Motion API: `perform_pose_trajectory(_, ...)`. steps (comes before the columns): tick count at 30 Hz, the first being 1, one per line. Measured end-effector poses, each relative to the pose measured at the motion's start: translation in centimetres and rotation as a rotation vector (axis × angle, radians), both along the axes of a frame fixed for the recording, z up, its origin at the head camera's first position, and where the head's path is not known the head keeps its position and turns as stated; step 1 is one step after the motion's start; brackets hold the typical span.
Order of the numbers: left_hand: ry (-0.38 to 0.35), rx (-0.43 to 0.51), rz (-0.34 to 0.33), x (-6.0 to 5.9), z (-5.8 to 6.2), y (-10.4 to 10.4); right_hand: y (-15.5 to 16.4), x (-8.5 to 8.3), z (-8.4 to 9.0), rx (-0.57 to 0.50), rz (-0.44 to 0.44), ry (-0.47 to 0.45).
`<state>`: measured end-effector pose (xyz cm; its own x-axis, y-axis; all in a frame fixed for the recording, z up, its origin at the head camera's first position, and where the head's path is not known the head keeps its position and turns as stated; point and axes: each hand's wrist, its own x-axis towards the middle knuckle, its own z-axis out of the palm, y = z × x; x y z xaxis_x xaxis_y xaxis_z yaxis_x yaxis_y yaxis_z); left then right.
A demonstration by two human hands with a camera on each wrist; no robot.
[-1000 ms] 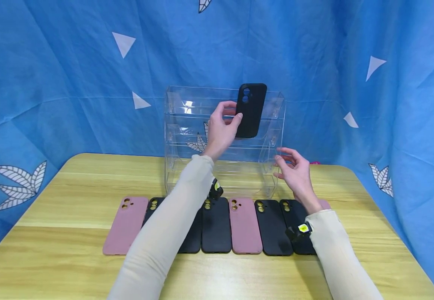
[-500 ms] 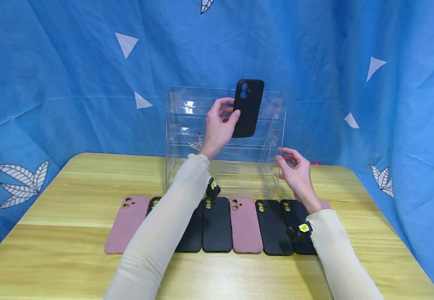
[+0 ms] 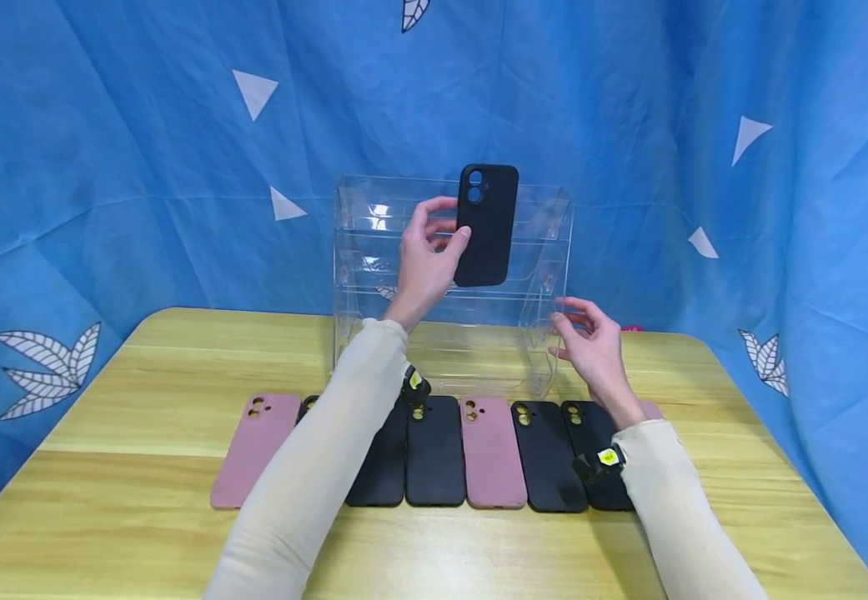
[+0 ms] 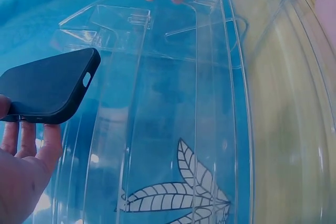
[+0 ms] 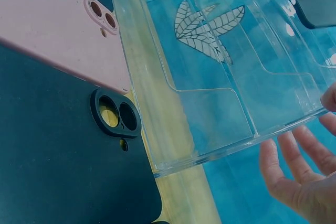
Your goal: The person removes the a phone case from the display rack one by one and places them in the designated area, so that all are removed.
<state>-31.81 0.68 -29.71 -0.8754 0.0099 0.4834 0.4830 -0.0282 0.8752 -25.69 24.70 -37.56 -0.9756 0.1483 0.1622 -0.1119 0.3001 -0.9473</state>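
Observation:
A black phone case (image 3: 487, 225) is held upright by my left hand (image 3: 428, 258), thumb on its back and fingers behind its left edge. It hangs in front of the upper part of a clear tiered display rack (image 3: 471, 358); in the left wrist view the case (image 4: 50, 82) stands apart from the clear shelves. My right hand (image 3: 591, 342) is at the rack's right side, its loosely bent fingers at the side panel. In the right wrist view, the right hand's fingertips (image 5: 289, 142) lie along the outer edge of that panel.
On the wooden table (image 3: 126, 500), a row of black and pink phone cases lies before the rack, including a pink case (image 3: 494, 454) and a black case (image 3: 434, 454). My forearms cover parts of the row. A blue curtain (image 3: 141, 167) hangs behind.
My left hand has moved leftward with the black phone case, rising slightly and then sinking a little. The right hand stays at the rack's side.

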Motion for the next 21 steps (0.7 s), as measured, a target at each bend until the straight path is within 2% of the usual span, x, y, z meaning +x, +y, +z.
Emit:
perform_pose_trajectory(10, 0.033, 0.015, 0.007, 1.3, -0.2, -1.6, 0.0, 0.0, -0.1, 0.002, -0.004, 0.000)
perform_pose_trajectory(16, 0.008, 0.010, -0.009, 2.2, -0.6, -3.0, 0.0, -0.1, -0.2, -0.003, -0.009, -0.007)
perform_pose_trajectory(21, -0.016, -0.020, 0.007, 2.9, -0.9, -4.2, -0.1, 0.0, -0.2, 0.003, -0.007, -0.005)
